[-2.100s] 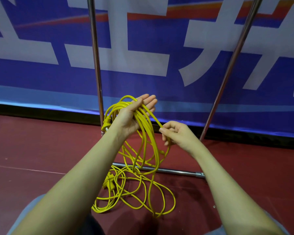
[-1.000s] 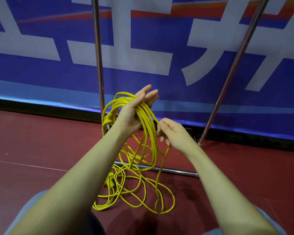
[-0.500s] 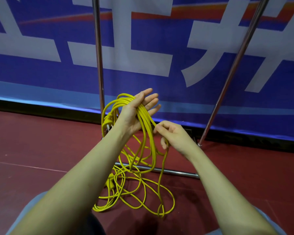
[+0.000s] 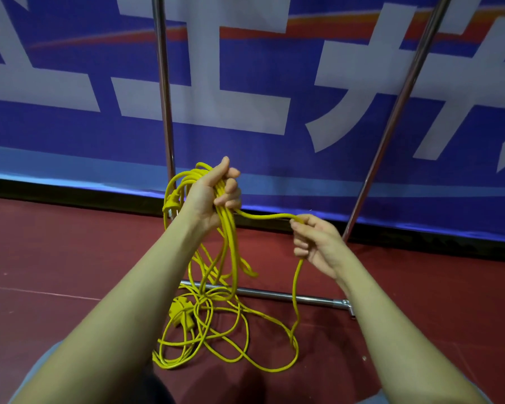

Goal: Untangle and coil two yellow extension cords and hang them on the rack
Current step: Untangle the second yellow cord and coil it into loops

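yellow cord loops (image 4: 228, 243) bunched in clenched left hand (image 4: 213, 196); one strand (image 4: 263, 216) pinched by right hand (image 4: 315, 243) fingers, rest tangled on red floor (image 4: 70, 258).

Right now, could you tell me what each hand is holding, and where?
Left hand grips the coiled loops at their top; right hand pinches the loose strand.

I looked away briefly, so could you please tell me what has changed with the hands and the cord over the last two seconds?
The left hand has closed its fingers round the coiled loops. The right hand, pinching a cord strand, has pulled it out rightward. The floor tangle and rack stayed put.
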{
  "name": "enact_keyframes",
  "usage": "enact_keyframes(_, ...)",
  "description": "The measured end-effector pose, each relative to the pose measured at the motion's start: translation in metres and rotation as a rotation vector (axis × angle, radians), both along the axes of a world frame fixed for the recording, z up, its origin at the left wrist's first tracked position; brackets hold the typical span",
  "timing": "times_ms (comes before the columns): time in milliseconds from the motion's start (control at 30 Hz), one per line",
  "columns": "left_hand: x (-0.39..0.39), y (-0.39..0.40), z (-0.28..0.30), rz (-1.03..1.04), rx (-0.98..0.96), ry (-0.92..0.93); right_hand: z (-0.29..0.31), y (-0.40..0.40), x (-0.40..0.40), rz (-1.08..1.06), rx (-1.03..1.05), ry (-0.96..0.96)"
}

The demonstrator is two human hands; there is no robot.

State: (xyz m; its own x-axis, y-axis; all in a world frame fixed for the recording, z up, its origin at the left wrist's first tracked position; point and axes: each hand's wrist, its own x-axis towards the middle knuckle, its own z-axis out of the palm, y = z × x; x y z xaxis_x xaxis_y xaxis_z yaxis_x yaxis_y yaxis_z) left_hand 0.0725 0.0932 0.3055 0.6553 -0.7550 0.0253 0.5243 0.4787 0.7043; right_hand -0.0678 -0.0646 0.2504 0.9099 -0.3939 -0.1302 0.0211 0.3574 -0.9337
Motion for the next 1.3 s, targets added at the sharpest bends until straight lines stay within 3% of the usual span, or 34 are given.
enact_keyframes(300, -0.015, 0.000, -0.021, -0.269, 0.246, -0.502, 0.052, 0.004, 0.002, -0.089, 0.291, -0.097)
enact_keyframes(467, -0.021, -0.004, -0.023, -0.389, 0.371, -0.687, 0.066, 0.007, -0.003, -0.109, 0.454, -0.178)
enact_keyframes(767, -0.038, -0.016, -0.024, -0.496, 0.431, -0.911, 0.073, 0.015, 0.000, -0.183, 0.604, -0.277)
enact_keyframes(900, -0.038, -0.020, -0.024, -0.348, 0.354, -0.719, 0.065, 0.009, 0.006, -0.162, 0.461, -0.216)
enact_keyframes(1000, -0.032, -0.025, -0.025, -0.194, 0.296, -0.430, 0.048, 0.006, 0.008, -0.118, 0.130, 0.050)
enact_keyframes(1100, -0.022, -0.028, -0.022, -0.042, 0.249, -0.207, 0.039, 0.006, 0.002, 0.064, -0.214, 0.225)
enact_keyframes(1200, -0.014, -0.027, -0.021, 0.064, 0.208, -0.105, 0.036, 0.011, -0.003, 0.227, -0.492, 0.253)
enact_keyframes(1300, -0.010, -0.024, -0.020, 0.090, 0.220, -0.110, 0.034, 0.018, 0.000, 0.197, -0.569, 0.145)
